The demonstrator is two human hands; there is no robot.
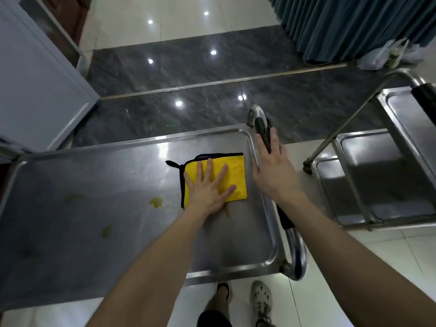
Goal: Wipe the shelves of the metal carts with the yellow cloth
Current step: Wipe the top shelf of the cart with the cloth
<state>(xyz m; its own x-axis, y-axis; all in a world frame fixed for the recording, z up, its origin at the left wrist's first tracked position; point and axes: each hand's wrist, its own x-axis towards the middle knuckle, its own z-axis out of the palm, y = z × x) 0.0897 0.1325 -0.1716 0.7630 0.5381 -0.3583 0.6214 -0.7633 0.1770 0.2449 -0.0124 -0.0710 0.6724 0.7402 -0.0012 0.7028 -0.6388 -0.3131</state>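
Note:
The yellow cloth (236, 178), folded and edged in black, lies on the top shelf of the near metal cart (106, 190), toward its right end. My left hand (207, 187) presses flat on the cloth with fingers spread. My right hand (271, 166) rests with straight fingers over the cart's black-padded handle (285, 218) at the right end. Yellowish-green smears (156, 202) mark the shelf left of the cloth.
A second metal cart (387, 175) with several shelves stands to the right. A grey cabinet (35, 79) is at the left, a teal curtain (354, 24) and plastic bags (382, 55) at the back right. My feet (260, 300) stand below the cart's near edge.

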